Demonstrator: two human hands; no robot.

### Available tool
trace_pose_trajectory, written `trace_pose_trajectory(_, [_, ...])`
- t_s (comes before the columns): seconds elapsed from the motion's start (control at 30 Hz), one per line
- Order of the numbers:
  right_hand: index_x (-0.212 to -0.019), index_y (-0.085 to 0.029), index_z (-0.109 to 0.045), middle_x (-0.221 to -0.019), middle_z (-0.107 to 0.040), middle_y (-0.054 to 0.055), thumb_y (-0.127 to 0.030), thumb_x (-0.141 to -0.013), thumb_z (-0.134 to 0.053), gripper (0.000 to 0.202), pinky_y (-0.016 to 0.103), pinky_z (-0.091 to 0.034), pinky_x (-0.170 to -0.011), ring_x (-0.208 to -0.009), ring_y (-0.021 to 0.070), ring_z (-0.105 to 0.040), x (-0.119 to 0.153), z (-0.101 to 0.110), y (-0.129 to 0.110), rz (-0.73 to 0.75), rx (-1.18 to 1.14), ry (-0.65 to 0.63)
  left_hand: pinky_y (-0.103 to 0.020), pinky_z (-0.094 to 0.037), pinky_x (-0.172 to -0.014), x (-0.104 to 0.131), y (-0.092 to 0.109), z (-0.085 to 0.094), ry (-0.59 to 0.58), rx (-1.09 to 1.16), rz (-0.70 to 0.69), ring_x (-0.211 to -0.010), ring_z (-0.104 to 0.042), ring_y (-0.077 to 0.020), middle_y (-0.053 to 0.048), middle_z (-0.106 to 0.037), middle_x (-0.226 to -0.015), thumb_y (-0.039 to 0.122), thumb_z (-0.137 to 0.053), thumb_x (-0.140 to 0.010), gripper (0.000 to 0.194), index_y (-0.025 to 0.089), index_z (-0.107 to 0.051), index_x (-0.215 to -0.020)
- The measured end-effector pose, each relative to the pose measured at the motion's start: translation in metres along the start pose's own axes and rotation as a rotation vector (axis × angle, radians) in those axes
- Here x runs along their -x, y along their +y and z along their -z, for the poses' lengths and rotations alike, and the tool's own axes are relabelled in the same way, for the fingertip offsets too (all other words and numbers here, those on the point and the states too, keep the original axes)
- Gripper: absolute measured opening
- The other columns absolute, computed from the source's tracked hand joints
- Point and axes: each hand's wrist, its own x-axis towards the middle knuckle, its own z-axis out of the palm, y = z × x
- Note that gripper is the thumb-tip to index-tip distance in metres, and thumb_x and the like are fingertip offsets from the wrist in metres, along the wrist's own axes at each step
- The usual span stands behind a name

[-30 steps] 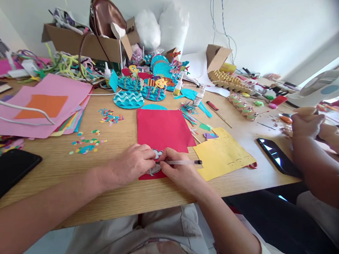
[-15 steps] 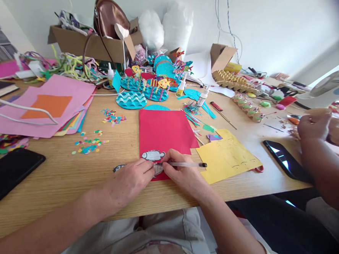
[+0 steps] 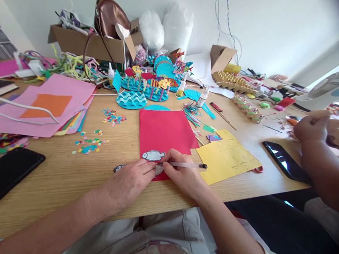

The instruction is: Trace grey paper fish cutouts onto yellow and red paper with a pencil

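A sheet of red paper (image 3: pixel 165 129) lies on the table in front of me. My right hand (image 3: pixel 184 174) pinches a clear-barrelled pen (image 3: pixel 189 165), its black end pointing right and its tip near a paper fish cutout (image 3: pixel 158 169) on the red sheet. My left hand (image 3: pixel 134 179) lies with its fingers flat at that cutout's left side, hiding part of it. Just above my fingertips is a second white paper fish (image 3: pixel 153 155) with black outlines. Another drawn fish (image 3: pixel 119 168) sticks out partly from behind my left hand.
Yellow paper (image 3: pixel 228 156) with pencil marks lies to the right, near a phone (image 3: pixel 285 162) and another person's hand (image 3: pixel 311 128). At left are confetti (image 3: pixel 90 144), a black phone (image 3: pixel 15 171) and pink sheets (image 3: pixel 69 91). Behind stand blue wave crafts (image 3: pixel 131 100) and glue bottles (image 3: pixel 202 97).
Both my hands stay almost in place, the pen's back end dipping very slightly. The other person's hand at the right has shifted a little left.
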Motion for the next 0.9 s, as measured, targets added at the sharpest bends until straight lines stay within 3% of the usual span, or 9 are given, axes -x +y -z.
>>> trace_pose_trajectory(0.43, [-0.071, -0.020, -0.050, -0.060, -0.055, -0.004, -0.014, -0.076, -0.048, 0.008, 0.021, -0.033, -0.053, -0.056, 0.0112, -0.048, 0.0004, -0.0010, -0.0017, -0.009, -0.024, -0.041, -0.037, -0.043, -0.102, 0.0050, -0.0004, -0.0032, -0.022, 0.044, 0.035, -0.115, -0.050, -0.0195, -0.009, -0.059, -0.120, 0.009, -0.028, -0.093, 0.037, 0.013, -0.055, -0.119])
trace_pose_trajectory(0.9, [-0.068, -0.020, -0.051, -0.060, -0.056, -0.004, -0.013, -0.074, -0.048, 0.010, 0.020, -0.034, -0.051, -0.054, 0.0100, -0.048, -0.0036, -0.0006, -0.0083, -0.018, -0.049, -0.110, -0.035, -0.048, -0.092, 0.0056, 0.0062, 0.0004, -0.039, 0.057, 0.140, -0.102, -0.056, -0.0197, -0.006, -0.060, -0.107, 0.007, -0.032, -0.093, 0.032, 0.018, -0.057, -0.111])
